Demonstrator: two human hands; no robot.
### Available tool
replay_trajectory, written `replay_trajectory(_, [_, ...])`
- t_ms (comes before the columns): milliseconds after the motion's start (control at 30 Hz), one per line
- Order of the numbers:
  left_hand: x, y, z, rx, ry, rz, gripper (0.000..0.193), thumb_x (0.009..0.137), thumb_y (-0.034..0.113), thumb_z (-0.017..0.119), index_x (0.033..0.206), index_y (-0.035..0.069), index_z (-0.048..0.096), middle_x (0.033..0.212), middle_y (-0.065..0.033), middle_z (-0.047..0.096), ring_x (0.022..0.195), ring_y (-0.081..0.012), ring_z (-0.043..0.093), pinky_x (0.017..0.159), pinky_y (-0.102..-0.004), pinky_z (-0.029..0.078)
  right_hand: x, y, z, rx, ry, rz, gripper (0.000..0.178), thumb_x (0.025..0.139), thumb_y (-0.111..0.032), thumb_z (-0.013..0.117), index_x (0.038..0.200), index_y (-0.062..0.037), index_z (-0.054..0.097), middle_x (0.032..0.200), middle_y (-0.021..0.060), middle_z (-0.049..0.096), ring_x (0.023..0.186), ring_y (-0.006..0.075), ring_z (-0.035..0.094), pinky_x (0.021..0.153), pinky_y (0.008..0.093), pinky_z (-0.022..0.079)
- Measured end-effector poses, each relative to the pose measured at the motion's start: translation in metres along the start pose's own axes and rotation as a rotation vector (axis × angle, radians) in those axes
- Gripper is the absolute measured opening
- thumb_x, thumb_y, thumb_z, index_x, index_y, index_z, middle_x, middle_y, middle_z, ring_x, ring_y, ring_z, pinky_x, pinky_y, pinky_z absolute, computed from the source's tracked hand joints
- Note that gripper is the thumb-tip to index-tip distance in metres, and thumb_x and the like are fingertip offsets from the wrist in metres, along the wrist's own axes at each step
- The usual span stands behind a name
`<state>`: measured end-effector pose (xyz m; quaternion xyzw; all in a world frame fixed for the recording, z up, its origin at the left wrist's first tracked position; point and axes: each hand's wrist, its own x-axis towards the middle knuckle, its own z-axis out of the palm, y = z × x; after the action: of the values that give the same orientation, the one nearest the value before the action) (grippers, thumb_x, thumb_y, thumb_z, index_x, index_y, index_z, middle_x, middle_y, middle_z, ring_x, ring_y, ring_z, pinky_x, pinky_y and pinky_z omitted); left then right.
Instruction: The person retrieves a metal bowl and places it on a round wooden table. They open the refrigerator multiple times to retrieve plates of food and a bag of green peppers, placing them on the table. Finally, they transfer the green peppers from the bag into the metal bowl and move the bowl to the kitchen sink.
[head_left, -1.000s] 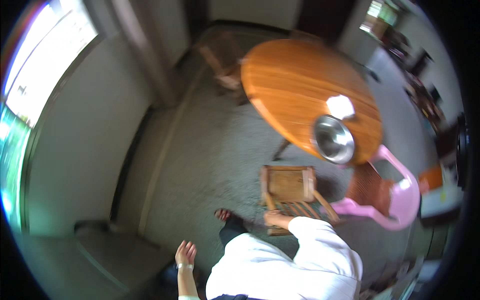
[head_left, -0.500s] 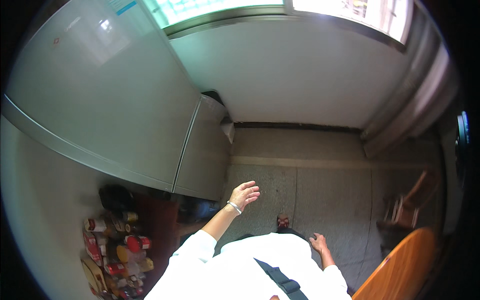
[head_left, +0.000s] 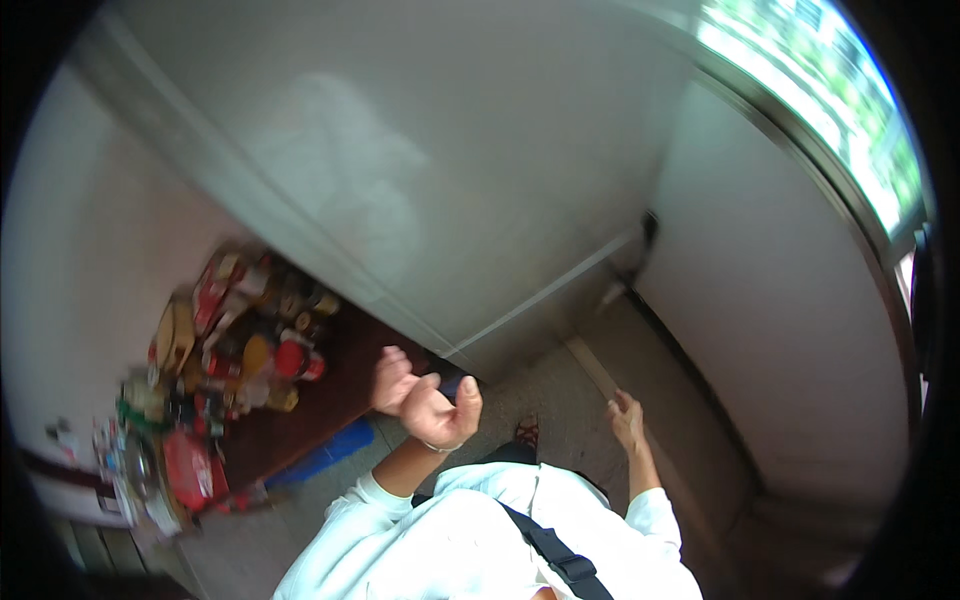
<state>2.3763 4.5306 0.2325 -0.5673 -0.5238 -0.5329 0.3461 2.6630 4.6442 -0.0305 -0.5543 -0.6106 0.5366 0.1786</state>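
Observation:
My left hand (head_left: pixel 428 402), slightly blurred and wearing a pale bracelet, is raised in front of the lower corner of a grey refrigerator (head_left: pixel 480 180). Its fingers are loosely bent and spread from the thumb, and nothing lies in the palm. Lower down on the other side, my right hand (head_left: pixel 628 422) hangs over the floor beside my body, fingers loosely bent and apart, with no object visible in them. Left of the refrigerator, a dark reddish table (head_left: pixel 335 395) carries a crowd of jars and bottles, among them a red-lidded jar (head_left: pixel 298 360).
A red package (head_left: pixel 193 470) and a glass-lidded dish (head_left: pixel 150 475) sit at the table's near end. Something blue (head_left: pixel 330 450) lies low beside the table. On the right are a pale wall (head_left: pixel 770 270) and a bright window (head_left: pixel 830 90). My sandalled foot (head_left: pixel 527 430) is on the grey floor.
My view has swung left, so the refrigerator and crowded table fill more of it, while the wooden chair-like things at right are gone. My left hand has turned palm up with fingers curling.

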Motion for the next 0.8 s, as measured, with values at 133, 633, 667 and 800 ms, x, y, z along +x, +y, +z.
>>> replay_trajectory(133, [0.033,-0.048,-0.003,0.077,0.176,-0.324,0.074,0.068,0.017,0.072,0.122,-0.001,0.025,0.124,-0.0175,0.028,0.116,-0.0252,0.031,0.095,-0.0378,0.028,0.026,-0.063,0.036,0.004,-0.328,0.074,0.045,0.085,-0.018,0.051,0.123,0.0045,0.039,0.117,0.0190,0.048,0.093,0.0235,0.057,0.079,0.0345,0.048])
replay_trajectory(633, [0.046,-0.053,0.018,0.240,0.267,-0.824,0.053,0.065,0.038,0.074,0.090,-0.002,0.049,0.083,-0.0143,0.058,0.074,-0.0230,0.056,0.067,-0.0334,0.045,0.113,-0.081,-0.004,-0.056,-0.864,-0.214,0.038,0.086,-0.008,0.049,0.119,0.0084,0.041,0.092,0.0098,0.056,0.073,0.0134,0.055,0.063,0.0262,0.045])
replay_trajectory(667, [0.040,-0.055,0.020,0.216,0.289,-0.814,0.054,0.064,0.038,0.074,0.090,-0.002,0.049,0.083,-0.0141,0.058,0.074,-0.0225,0.056,0.067,-0.0330,0.046,0.112,-0.070,-0.017,-0.051,-0.886,-0.241,0.040,0.086,-0.012,0.050,0.119,0.0076,0.041,0.090,0.0088,0.056,0.073,0.0135,0.056,0.062,0.0258,0.046])
replay_trajectory(800, [0.034,-0.013,0.021,0.200,0.353,-0.760,0.056,0.063,0.039,0.075,0.090,-0.002,0.049,0.083,-0.0133,0.059,0.074,-0.0214,0.057,0.068,-0.0318,0.046,0.116,-0.033,-0.044,0.058,-0.998,-0.226,0.046,0.085,-0.020,0.053,0.120,0.0061,0.039,0.086,0.0061,0.057,0.071,0.0128,0.058,0.060,0.0246,0.047])
